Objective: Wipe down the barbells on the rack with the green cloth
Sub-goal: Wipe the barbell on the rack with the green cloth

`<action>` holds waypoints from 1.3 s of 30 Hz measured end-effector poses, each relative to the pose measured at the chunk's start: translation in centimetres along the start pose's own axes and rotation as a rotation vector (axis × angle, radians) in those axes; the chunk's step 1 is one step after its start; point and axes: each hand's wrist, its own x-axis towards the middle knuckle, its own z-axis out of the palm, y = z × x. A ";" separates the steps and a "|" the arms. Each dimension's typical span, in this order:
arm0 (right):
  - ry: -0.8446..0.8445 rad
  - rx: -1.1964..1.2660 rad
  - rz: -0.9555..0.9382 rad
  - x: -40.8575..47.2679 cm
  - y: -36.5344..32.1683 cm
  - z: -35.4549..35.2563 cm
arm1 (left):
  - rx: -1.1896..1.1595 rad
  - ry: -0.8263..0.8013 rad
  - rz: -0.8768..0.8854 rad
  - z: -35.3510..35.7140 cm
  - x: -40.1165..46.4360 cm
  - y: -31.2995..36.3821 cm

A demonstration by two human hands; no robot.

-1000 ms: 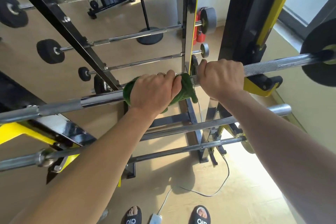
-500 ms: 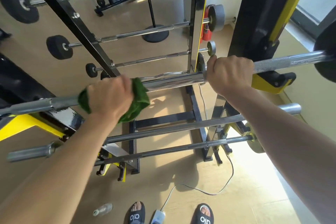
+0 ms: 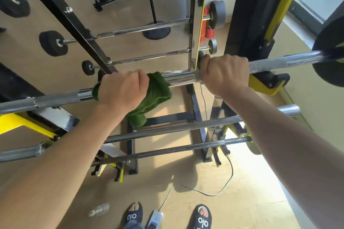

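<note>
Both ends of the top barbell (image 3: 186,78) were cut off: its left sleeve ran out of the frame at mid-left, and its right end passed behind a black weight plate (image 3: 331,55) cropped by the right edge. The fingertips of both hands were hidden, curled away over the far side of the bar. The left hand (image 3: 121,91), just left of centre, was clamped round the bar through the green cloth (image 3: 158,91); the cloth bunched out to the right of the knuckles and hung below the bar, with a small edge showing left of the hand. How far the cloth wrapped beneath the palm could not be seen. The right hand (image 3: 225,74), right of centre, gripped the bare bar with its fingers closed over it, where the knurled section began. Lower barbells (image 3: 176,128) crossed beneath the forearms. A blurred plastic bottle (image 3: 99,209) lay on the floor at bottom centre-left.
</note>
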 end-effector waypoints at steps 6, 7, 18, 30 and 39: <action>0.016 0.023 0.067 0.1 -0.8 0.1 | 0.061 0.011 -0.196 -0.1 0.4 2.4; 0.014 0.034 0.068 0.1 -0.8 -0.2 | 0.050 -0.026 -0.169 0.2 1.0 4.4; 0.284 0.337 -0.188 -1.3 4.2 -5.4 | 0.109 0.015 0.008 0.1 3.8 12.0; -0.207 0.155 0.185 -0.1 19.4 -1.0 | -0.081 -0.061 -0.041 0.1 6.2 18.6; -0.067 -0.015 0.135 0.0 18.6 0.2 | -0.111 0.003 0.010 0.3 6.8 21.4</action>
